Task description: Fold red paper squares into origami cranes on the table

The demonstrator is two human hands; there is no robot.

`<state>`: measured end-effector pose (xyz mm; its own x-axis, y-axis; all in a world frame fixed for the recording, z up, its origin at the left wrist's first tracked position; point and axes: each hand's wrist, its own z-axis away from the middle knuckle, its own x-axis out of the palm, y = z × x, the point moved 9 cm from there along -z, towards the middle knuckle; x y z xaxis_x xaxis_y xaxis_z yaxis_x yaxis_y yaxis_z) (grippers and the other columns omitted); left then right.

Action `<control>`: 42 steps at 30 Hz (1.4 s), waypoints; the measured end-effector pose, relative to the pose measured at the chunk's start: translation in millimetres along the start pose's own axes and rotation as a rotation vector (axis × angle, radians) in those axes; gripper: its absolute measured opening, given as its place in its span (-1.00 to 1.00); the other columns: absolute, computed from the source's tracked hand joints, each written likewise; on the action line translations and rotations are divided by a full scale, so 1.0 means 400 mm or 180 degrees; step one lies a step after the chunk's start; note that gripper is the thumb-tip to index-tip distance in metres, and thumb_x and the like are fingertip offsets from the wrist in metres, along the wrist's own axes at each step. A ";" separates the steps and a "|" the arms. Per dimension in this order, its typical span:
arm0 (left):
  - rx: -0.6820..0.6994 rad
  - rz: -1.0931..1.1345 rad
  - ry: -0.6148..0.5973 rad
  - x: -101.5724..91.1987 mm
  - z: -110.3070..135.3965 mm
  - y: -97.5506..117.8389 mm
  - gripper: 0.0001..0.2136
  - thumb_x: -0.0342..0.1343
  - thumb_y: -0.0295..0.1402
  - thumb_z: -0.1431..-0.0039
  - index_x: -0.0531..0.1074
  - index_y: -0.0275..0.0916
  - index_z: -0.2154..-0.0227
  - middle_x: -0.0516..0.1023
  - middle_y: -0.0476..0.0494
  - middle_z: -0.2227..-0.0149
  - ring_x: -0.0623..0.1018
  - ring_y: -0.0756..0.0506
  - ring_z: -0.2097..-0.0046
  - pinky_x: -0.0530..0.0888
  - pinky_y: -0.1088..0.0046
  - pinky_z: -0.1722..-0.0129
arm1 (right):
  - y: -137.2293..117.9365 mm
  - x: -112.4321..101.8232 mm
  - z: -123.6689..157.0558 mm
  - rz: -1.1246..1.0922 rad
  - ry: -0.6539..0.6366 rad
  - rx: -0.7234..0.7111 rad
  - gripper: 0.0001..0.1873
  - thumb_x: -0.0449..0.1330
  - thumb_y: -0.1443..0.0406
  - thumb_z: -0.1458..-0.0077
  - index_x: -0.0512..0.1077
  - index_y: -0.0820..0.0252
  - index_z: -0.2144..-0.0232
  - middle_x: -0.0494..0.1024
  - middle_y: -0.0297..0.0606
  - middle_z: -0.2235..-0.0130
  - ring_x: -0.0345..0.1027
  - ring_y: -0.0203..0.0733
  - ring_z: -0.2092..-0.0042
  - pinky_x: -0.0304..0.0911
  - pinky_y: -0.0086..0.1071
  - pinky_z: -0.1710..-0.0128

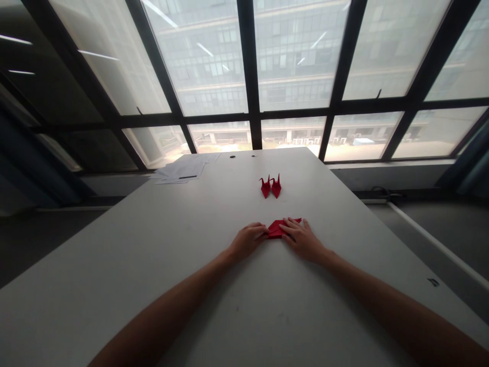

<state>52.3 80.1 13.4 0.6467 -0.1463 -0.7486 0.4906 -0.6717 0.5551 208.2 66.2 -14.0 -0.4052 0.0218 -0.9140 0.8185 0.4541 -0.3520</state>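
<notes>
A folded piece of red paper [278, 228] lies flat on the white table [160, 239] in front of me. My left hand [249, 239] rests at its left edge with the fingers curled, the fingertips pinching the paper's corner. My right hand [301, 236] lies over the paper's right part, fingers pressed down flat on it. Farther back on the table stand two finished red paper cranes [271, 186], side by side and upright.
A small stack of white sheets [183, 171] lies at the table's far left corner. Two small dark holes [242, 156] sit near the far edge. Large windows with black frames [250, 76] rise behind the table.
</notes>
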 end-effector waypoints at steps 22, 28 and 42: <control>0.0008 -0.0294 -0.0030 0.006 0.001 -0.005 -0.74 0.07 -0.45 -0.25 0.61 -0.08 0.13 0.56 -0.11 0.10 0.52 -0.13 0.04 0.43 0.34 -0.05 | -0.065 -0.076 0.014 -0.0032 0.0695 -0.0399 -0.72 0.15 0.35 -0.16 0.59 -0.01 0.14 0.53 -0.22 -0.01 0.26 -0.03 -0.08 0.03 -0.10 -0.16; 0.0104 -0.0338 -0.0058 0.006 0.000 0.002 -0.69 0.05 -0.54 -0.22 0.61 -0.05 0.15 0.56 -0.10 0.06 0.51 -0.13 0.01 0.42 0.31 -0.09 | -0.071 -0.063 0.012 -0.0143 0.0448 -0.0502 -0.75 0.12 0.30 -0.25 0.59 -0.02 0.14 0.57 -0.22 0.08 0.33 -0.07 0.00 0.06 -0.12 -0.10; 0.0313 -0.0350 -0.0096 0.014 0.005 0.019 -0.63 0.02 -0.60 -0.17 0.61 -0.08 0.13 0.53 -0.07 -0.08 0.49 -0.14 -0.12 0.38 0.26 -0.20 | -0.059 -0.072 0.008 -0.0229 0.0832 -0.0669 -0.83 0.21 0.35 -0.18 0.62 0.05 0.30 0.61 -0.25 0.16 0.40 -0.09 0.08 0.16 -0.14 -0.05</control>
<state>58.5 72.6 12.6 0.5736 -0.0888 -0.8143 0.4970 -0.7525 0.4321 201.7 52.1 20.1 -0.5717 0.1982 -0.7962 0.6932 0.6359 -0.3394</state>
